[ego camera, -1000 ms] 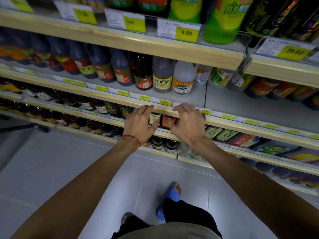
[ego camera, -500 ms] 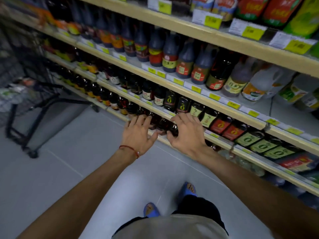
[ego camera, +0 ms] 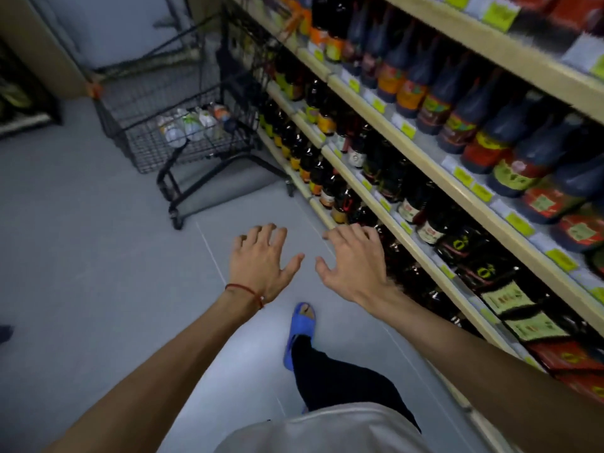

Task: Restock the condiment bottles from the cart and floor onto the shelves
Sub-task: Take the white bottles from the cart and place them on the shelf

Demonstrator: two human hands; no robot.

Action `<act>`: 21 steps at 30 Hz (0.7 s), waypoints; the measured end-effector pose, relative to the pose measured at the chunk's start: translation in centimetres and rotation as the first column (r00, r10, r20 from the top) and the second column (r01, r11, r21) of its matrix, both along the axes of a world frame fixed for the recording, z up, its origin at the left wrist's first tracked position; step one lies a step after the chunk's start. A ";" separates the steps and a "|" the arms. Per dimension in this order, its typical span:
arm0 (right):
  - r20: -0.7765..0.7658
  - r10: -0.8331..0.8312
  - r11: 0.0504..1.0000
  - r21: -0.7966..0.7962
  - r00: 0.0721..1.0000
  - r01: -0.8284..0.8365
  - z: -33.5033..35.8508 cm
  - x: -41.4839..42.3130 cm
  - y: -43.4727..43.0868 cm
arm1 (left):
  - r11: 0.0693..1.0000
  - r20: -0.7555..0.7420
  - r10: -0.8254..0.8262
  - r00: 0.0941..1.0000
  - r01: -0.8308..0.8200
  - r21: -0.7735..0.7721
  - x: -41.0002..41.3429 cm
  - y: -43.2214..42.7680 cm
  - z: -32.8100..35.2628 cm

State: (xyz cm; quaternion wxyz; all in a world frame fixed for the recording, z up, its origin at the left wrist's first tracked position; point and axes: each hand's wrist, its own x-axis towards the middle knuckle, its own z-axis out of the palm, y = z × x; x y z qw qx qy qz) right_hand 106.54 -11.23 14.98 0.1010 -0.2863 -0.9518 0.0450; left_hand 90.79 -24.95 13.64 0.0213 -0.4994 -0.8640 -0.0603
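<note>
Floor (ego camera: 81, 243): grey tile, running down the aisle on the left.
Cart (ego camera: 143, 148): a black wire cart on wheels, standing on the floor at the far end of the aisle, just beside the end of the shelving.
Cart contents: a small cluster of pale bottles (ego camera: 191, 127) with light labels, lying on their sides at the bottom of the basket. They are too blurred to count. The basket holds nothing else that I can make out.
Left hand (ego camera: 261, 259): holding nothing, palm down, fingers spread and slightly bent, held out over the floor well short of the cart. A red cord (ego camera: 245, 289) circles the wrist.
Right hand (ego camera: 354, 266): also holding nothing, palm down, fingers spread and loosely hooked, just beside the left hand. Its fingertips lie in front of the lowest row of bottles, and I cannot tell whether they touch them.
Foot: a blue sandal (ego camera: 300, 328) on the floor, below and between the two hands.
Shelves (ego camera: 490, 45): pale wooden tiers along the right side, with yellow price tags (ego camera: 519, 223) on the front edges.
Upper tier: tall dark bottles (ego camera: 457, 93) with red and orange labels, packed shoulder to shoulder.
Middle tiers: shorter dark bottles with white, red and orange labels in tight rows.
Lower tier, near right: black bottles with yellow-green labels, then red packs at the edge.
</note>
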 end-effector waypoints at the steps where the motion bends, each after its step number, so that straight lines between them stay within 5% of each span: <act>1: -0.017 0.024 1.000 -0.003 1.000 -0.024 -0.3 -2.0 0.3 | 1.000 0.000 0.028 1.000 -0.028 -0.004 -1.6 -0.1 -0.1; 7: -0.116 0.164 0.985 -0.027 0.980 -0.168 -1.7 -14.4 3.3 | 0.988 0.022 0.137 0.990 -0.135 -0.079 -10.9 0.4 -0.9; 21: -0.037 0.341 0.936 -0.076 0.939 -0.343 -1.6 -40.6 9.2 | 0.937 0.090 0.349 0.933 -0.350 -0.009 -33.0 4.1 -0.4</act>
